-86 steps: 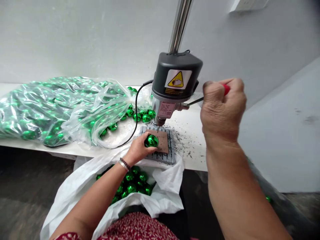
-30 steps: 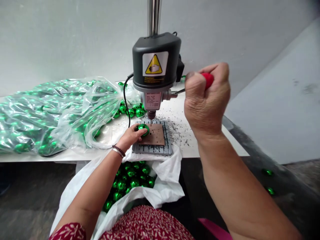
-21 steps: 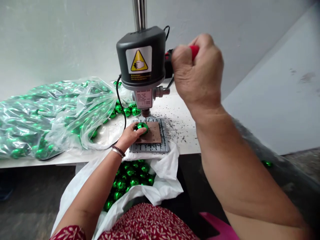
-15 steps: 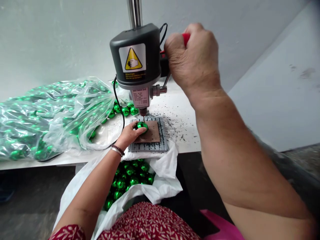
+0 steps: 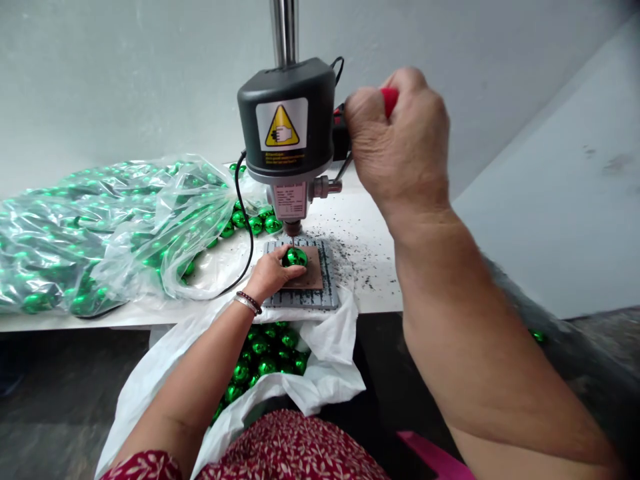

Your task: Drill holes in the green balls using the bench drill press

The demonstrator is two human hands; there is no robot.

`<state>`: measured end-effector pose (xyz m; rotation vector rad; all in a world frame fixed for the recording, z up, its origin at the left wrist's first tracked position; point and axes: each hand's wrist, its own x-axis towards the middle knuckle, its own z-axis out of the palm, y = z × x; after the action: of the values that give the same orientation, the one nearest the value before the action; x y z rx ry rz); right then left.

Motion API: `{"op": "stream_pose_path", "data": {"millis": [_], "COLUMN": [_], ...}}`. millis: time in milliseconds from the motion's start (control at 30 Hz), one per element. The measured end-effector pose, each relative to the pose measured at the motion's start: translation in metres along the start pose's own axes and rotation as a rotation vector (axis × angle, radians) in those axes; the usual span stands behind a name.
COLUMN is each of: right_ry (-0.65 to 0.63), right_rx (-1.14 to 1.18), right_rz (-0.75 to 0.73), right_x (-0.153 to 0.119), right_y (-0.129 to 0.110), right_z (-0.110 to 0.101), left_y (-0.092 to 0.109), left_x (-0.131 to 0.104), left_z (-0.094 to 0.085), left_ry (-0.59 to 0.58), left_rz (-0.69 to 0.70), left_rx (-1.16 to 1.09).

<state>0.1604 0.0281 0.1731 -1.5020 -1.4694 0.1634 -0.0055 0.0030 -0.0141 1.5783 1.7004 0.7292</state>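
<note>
My left hand [image 5: 273, 272] grips a shiny green ball [image 5: 295, 257] between thumb and fingers. The ball rests over a brown board [image 5: 315, 273] on the grey slotted base [image 5: 327, 293] of a small drill press [image 5: 286, 120]. Right above the ball is the drill's chuck [image 5: 293, 229], its thin bit reaching down to the ball's top; whether it has entered cannot be told. Up at the right side of the machine, my right hand [image 5: 403, 137] is closed around a lever with a red knob [image 5: 390, 100].
A clear plastic bag [image 5: 100, 227] full of green balls covers the table's left. Dark shavings [image 5: 363, 260] litter the white table [image 5: 377, 220]. More balls [image 5: 265, 363] lie in a white cloth [image 5: 330, 380] below the table edge. A black cord [image 5: 249, 247] loops beside the press.
The green ball and my left hand have shifted slightly right on the board. The whole view has moved a little, with the press and my right hand now lower and farther right in it.
</note>
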Motion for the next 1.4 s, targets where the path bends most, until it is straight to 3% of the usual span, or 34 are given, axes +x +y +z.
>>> {"op": "stream_pose_path", "data": {"millis": [333, 567, 1033, 1400], "right_ry": [0.155, 0.256, 0.376, 0.448], "right_rx": [0.135, 0.189, 0.169, 0.202], "right_rz": [-0.088, -0.269, -0.289, -0.326], "right_x": [-0.031, -0.060, -0.081, -0.095], "right_y": [0.014, 0.040, 0.054, 0.067], "right_z": [0.001, 0.009, 0.025, 0.037], "left_y": [-0.001, 0.000, 0.001, -0.010], "left_x": [-0.002, -0.003, -0.005, 0.000], "left_z": [0.004, 0.003, 0.005, 0.011], "left_ry": [0.014, 0.032, 0.068, 0.074], "left_rz": [0.034, 0.031, 0.062, 0.109], "left_rx": [-0.079, -0.074, -0.015, -0.004]}}
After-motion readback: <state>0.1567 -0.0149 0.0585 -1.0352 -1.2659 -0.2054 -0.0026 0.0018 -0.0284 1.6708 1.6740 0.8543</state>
